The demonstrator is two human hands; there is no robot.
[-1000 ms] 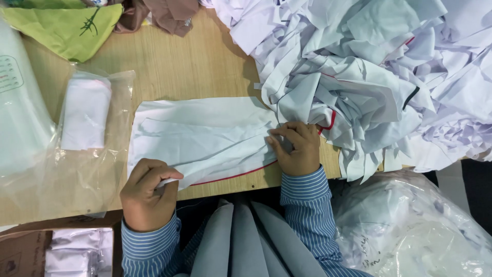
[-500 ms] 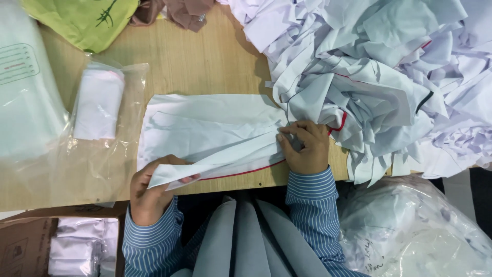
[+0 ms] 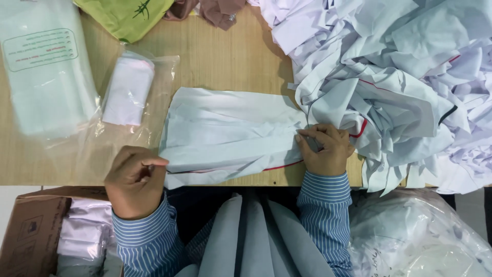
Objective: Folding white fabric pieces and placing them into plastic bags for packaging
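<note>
- Since half a second ago the left hand (image 3: pixel 136 179) has drawn the near-left corner of the white garment (image 3: pixel 230 134) back toward the table's near edge; the flap it held lifted then now lies flatter.
- Left fingers are closed in a loose fist, thumb and forefinger pinched on the garment's near-left edge.
- Right hand (image 3: pixel 325 150) has barely shifted: it sits at the garment's right end, fingertips bunched together and clamped on a gathered fold of cloth.
- White garment lies spread flat on the wooden table (image 3: pixel 225 56), between the two hands, its near edge trimmed with a thin red line and close to the table's near edge.
- Right of it, touching its right end, a big heap of white garments (image 3: pixel 400 77) covers the far-right of the table and spills over the near edge.
- Left of the garment, just beside it, a clear bag (image 3: pixel 130 95) holds a folded white piece.
- Farther left lies a larger printed plastic pack (image 3: pixel 43 72).
- At the far edge sit a green cloth (image 3: pixel 125 15) and a brownish cloth (image 3: pixel 218 10).
- Below the table, near-left, a cardboard box (image 3: pixel 31 225) holds wrapped white bundles; near-right, a plastic sack (image 3: pixel 420 236) of white cloth.
- Both sleeves are blue-striped.
</note>
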